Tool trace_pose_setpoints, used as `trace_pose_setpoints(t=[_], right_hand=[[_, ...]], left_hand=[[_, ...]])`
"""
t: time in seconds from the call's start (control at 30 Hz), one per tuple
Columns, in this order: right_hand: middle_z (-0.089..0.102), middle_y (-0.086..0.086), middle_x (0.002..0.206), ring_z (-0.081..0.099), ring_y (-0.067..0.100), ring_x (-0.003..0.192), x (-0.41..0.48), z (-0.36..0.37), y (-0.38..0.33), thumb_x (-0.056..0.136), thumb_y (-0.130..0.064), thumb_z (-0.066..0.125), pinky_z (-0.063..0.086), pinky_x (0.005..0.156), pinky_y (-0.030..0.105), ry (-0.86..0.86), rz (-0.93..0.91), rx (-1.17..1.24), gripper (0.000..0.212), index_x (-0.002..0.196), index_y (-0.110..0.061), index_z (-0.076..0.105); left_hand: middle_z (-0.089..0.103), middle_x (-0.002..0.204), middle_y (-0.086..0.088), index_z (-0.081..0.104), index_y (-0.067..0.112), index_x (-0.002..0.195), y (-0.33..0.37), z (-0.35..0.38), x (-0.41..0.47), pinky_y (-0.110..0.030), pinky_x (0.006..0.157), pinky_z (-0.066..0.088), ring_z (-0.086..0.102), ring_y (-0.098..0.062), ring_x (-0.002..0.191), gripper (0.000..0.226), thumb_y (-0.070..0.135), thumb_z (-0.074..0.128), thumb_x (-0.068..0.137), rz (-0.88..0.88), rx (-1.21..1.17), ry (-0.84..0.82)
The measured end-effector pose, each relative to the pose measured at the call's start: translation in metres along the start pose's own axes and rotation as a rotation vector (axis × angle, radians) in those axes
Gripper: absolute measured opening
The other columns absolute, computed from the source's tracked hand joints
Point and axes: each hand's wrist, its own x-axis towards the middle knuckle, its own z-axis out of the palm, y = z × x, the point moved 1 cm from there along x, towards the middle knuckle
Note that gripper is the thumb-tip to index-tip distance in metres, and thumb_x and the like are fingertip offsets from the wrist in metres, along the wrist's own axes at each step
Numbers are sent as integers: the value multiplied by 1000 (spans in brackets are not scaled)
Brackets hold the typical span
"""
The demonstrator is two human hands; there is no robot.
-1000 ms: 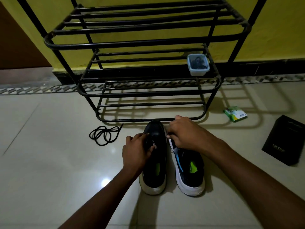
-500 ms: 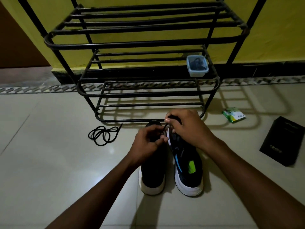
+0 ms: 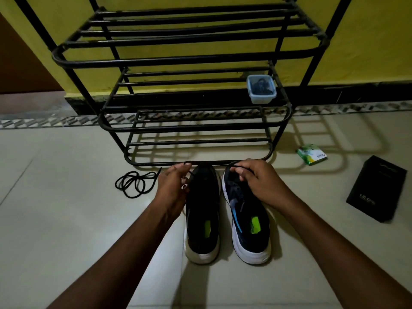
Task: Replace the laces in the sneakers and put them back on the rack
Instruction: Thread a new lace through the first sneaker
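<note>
Two sneakers sit side by side on the tiled floor (image 3: pixel 55 197), toes toward the black metal rack (image 3: pixel 196 61), heels toward the camera; left sneaker (image 3: pixel 202 210) is dark with a white sole, right sneaker (image 3: pixel 247 221) is navy with a blue stripe and white sole; both show a green patch inside; they stand just apart, toes right at the rack's bottom rail.

Left hand (image 3: pixel 172 188) is at the toe end of the left sneaker, on its outer side; thumb and forefinger pinched on a thin black lace (image 3: pixel 190 172), other fingers curled; right hand (image 3: pixel 258 184) rests over the front of the right sneaker, thumb and forefinger closed on another black strand near the toe; lighting is dim, so I can't tell whether both hands have the same lace or which eyelets it runs through.

A loose black lace (image 3: pixel 136 182) lies coiled on the floor left of the left hand, apart from the sneakers; a small clear tub (image 3: pixel 261 90) with something dark inside sits on the middle shelf, right end; a green packet (image 3: pixel 311 154) and a black box (image 3: pixel 376 189) lie on the floor to the right, well apart from the sneakers; yellow wall (image 3: pixel 367 41) behind the rack.
</note>
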Motion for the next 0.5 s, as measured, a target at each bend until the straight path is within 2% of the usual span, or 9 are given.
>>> trace_pose_setpoints(t=[0.07, 0.17, 0.23, 0.33, 0.4, 0.5], right_hand=[[63, 5, 86, 62, 19, 82, -3, 0, 3, 100, -14, 54, 51, 81, 42, -9, -4, -101, 18, 98, -9, 72], [57, 3, 95, 58, 22, 90, -7, -1, 10, 100, -19, 54, 50, 83, 42, -59, -3, -299, 17, 102, -13, 69], [53, 2, 100, 55, 25, 97, -10, 0, 10, 100, -24, 51, 49, 85, 43, -112, 14, -477, 19, 102, -14, 67], [43, -1, 103, 42, 21, 106, -14, 4, 7, 102, -32, 47, 42, 90, 41, -149, 19, -629, 25, 99, -16, 66], [35, -3, 100, 35, 18, 102, -14, 6, 2, 102, -36, 46, 37, 87, 38, -157, 45, -614, 27, 89, -19, 62], [41, -2, 89, 44, 18, 88, -9, 8, -4, 101, -33, 51, 38, 77, 35, -164, 55, -522, 31, 74, -20, 55]], left_hand=[[52, 67, 3, 64, 15, 89, -1, 0, 6, -26, 56, 36, 49, -9, 55, 8, 9, 63, 94, -44, -62, 7], [43, 69, -2, 59, 11, 87, -1, 0, 10, -26, 54, 30, 42, -14, 57, 11, 7, 54, 95, -183, -236, 36], [45, 72, -5, 58, 8, 88, 2, 1, 10, -26, 54, 29, 43, -16, 57, 11, 6, 50, 95, -249, -308, 60], [58, 75, -7, 61, 6, 94, 3, 2, 11, -24, 57, 37, 55, -18, 63, 10, 5, 51, 96, -227, -288, -5], [70, 86, -9, 63, 5, 104, 3, 0, 10, -24, 62, 45, 65, -19, 74, 13, 3, 54, 96, -169, -209, -60], [72, 104, -17, 61, 3, 118, -4, -8, 7, -25, 70, 49, 65, -22, 89, 30, -5, 62, 89, -67, -7, -86]])
